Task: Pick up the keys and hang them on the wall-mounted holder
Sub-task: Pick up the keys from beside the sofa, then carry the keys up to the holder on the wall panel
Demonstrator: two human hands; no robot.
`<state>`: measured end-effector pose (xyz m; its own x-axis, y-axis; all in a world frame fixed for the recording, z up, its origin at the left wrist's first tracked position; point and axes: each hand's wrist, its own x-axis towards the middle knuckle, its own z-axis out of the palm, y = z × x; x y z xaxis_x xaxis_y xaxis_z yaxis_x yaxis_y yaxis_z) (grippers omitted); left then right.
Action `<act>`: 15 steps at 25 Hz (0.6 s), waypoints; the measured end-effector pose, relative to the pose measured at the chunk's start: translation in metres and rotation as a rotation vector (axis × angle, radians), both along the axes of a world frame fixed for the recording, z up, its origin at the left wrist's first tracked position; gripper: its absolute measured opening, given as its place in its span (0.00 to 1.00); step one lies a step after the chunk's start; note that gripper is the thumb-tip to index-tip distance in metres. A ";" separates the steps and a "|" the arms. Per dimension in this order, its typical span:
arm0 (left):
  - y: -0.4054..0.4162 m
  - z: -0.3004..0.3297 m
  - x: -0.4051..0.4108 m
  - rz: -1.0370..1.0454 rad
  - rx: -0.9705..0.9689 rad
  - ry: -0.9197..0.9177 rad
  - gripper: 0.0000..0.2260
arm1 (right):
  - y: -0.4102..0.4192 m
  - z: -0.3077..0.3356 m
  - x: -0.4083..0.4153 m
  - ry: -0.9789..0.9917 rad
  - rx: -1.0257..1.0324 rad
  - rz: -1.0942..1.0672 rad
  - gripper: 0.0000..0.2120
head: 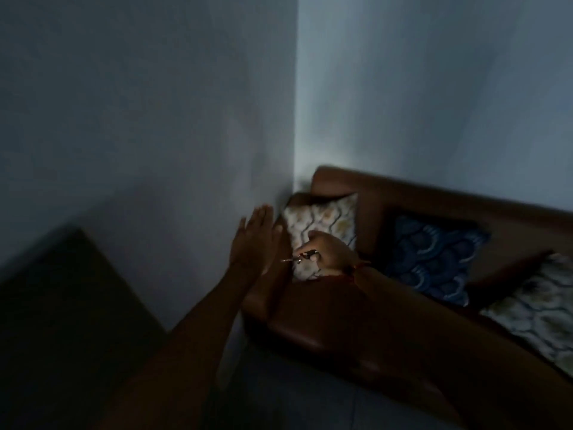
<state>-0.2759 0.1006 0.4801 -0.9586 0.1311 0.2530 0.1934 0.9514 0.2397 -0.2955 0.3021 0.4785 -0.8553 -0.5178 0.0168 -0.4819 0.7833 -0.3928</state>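
In the dim corner by the brown leather sofa (310, 330), the person's right hand (328, 254) is curled shut on a small bunch of metal keys (299, 256), pinched btw thumb & fingers, w/ 1 thin blade poking out to the left. The left hand (252, 243) is flat, fingers straight & together, holding nothing, raised just beside the keys, over the sofa arm & close to the pale blue-grey wall (139, 119). Behind both hands sits a cream cushion w/ wavy grey & yellow pattern (325, 218); a dark blue patterned cushion (434, 256) lies further along the seat.

So pickup looks done, hanging isn't. Trouble is, no wall-mounted holder shows anywhere on the 2 walls in view, so the person likely has to turn or walk to find it. Risks as I see them:
- light is v. poor & the view is blurred, so judging a small hook could go badly; keys may miss it & drop.
- grip looks like a light fingertip pinch; a swing of the arm could let the bunch slip onto the sofa or floor.
- can't tell if there's a ring free to loop on; if it's buried in the palm, a regrip is needed, prob. w/ the left hand helping.
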 end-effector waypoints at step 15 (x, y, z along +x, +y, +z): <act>0.396 0.368 0.066 -0.595 0.056 0.522 0.27 | 0.382 0.391 0.173 0.616 -0.507 -0.642 0.12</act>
<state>-0.2098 0.4971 0.8483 -0.4877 0.5578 0.6715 0.7659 0.6426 0.0225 -0.1229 0.6843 0.8699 -0.7376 0.2255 0.6365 -0.2602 0.7750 -0.5760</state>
